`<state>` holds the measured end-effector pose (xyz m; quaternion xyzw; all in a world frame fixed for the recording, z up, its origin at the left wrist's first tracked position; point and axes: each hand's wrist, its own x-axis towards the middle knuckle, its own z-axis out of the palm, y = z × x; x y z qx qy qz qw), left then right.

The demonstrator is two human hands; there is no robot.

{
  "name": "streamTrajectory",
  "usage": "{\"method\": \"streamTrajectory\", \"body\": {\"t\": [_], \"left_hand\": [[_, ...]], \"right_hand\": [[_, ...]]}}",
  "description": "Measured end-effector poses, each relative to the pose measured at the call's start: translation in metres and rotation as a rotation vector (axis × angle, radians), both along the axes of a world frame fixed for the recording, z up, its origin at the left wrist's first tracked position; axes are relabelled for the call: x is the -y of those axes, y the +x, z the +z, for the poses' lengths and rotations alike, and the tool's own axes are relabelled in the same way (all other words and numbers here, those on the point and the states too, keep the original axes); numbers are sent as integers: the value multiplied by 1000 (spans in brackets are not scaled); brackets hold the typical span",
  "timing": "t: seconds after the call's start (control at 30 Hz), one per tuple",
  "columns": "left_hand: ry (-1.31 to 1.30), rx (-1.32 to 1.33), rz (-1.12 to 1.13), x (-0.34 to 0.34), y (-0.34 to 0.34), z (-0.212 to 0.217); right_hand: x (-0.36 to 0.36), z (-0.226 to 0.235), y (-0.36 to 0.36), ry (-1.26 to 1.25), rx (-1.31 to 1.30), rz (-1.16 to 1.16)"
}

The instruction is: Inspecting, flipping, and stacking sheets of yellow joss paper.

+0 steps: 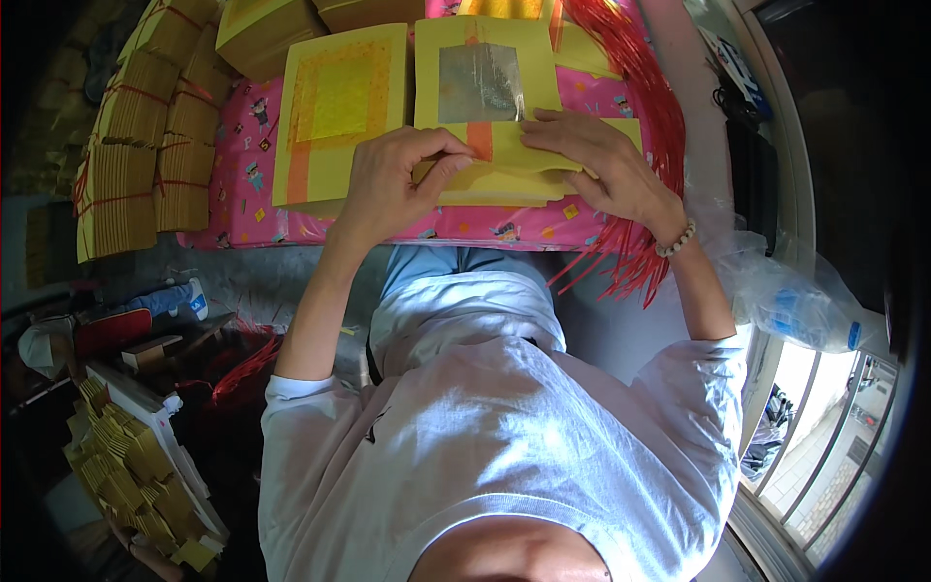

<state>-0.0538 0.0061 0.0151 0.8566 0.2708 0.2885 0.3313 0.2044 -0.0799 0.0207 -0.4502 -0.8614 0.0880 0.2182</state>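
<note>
A sheet of yellow paper with an orange strip is folded over at its near edge, on top of a paper stack with a silver square. My left hand pinches the folded edge by the orange strip between thumb and forefinger. On the fold's right part lies my right hand, fingers stretched out and apart, thumb near the edge. It wears a bead bracelet at the wrist. Left of this stack stands another yellow paper stack with a gold square on top.
Both stacks rest on a pink patterned cover. Red strings hang over its right side. Tied paper bundles are piled at the left, and more yellow pieces sit lower left. A plastic bag with a bottle is at the right, by a barred opening.
</note>
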Motion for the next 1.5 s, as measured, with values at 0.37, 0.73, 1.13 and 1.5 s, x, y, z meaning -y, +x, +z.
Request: {"method": "streamTrajectory", "body": {"t": [0.37, 0.73, 1.13, 1.5], "left_hand": [[110, -32, -2, 3, 4, 2], [109, -33, -17, 1, 1, 0], [55, -50, -6, 1, 2, 4], [137, -65, -123, -3, -1, 5]], "right_hand": [[12, 5, -6, -3, 8, -123], [16, 24, -15, 59, 110, -104], [22, 12, -20, 300, 135, -11], [18, 24, -19, 247, 110, -39]]}}
